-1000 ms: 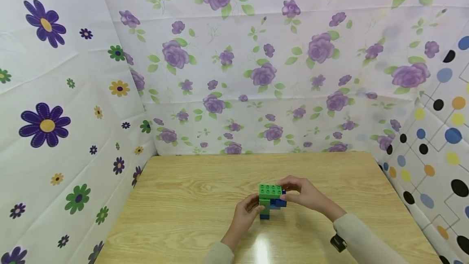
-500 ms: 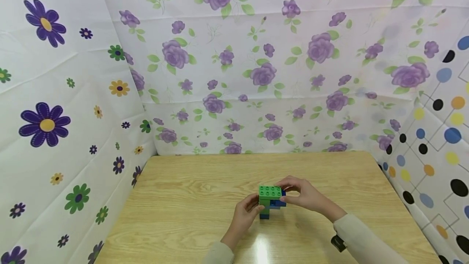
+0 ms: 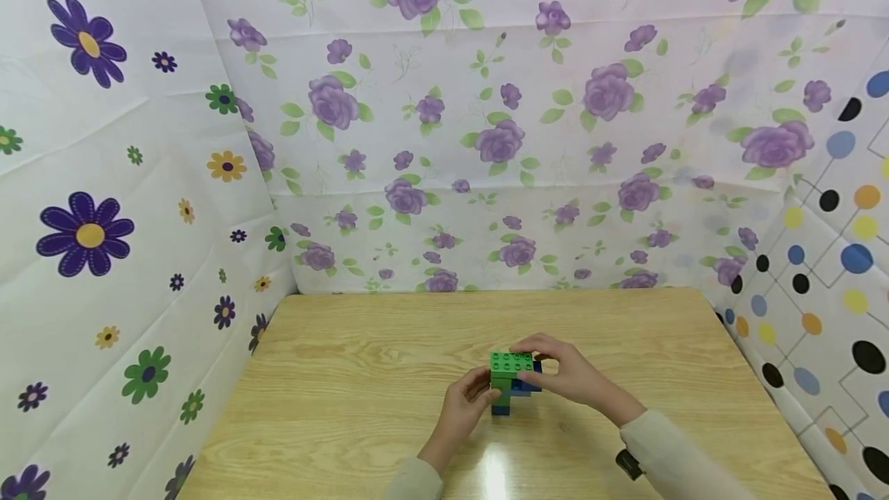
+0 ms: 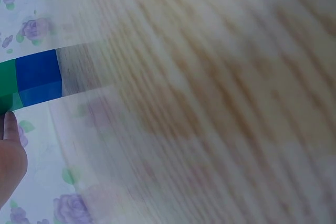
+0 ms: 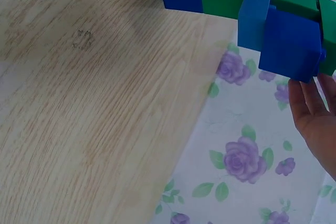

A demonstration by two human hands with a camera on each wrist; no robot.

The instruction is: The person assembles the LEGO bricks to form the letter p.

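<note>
A small tower of toy building blocks stands upright on the wooden table. Its top is a bright green eight-stud block (image 3: 510,363), which overhangs a green column (image 3: 501,390) with a dark blue block (image 3: 500,410) at the foot. Blue blocks stick out to the right under the overhang, including a dark one (image 5: 290,45) and a lighter one (image 5: 254,17) in the right wrist view. My left hand (image 3: 458,412) grips the column from the left. The right hand (image 3: 566,375) pinches the green top block, thumb in front and fingers behind, partly hiding its right end.
The wooden table (image 3: 361,376) reaches back to a curtain with purple roses (image 3: 500,137). Cloth with flowers (image 3: 90,235) hangs at the left, and dotted cloth (image 3: 856,258) at the right. A black device (image 3: 629,464) sits at the right wrist.
My right hand has shifted a little left along the top block, its thumb now farther over the front. My left hand and the tower stay nearly where they were.
</note>
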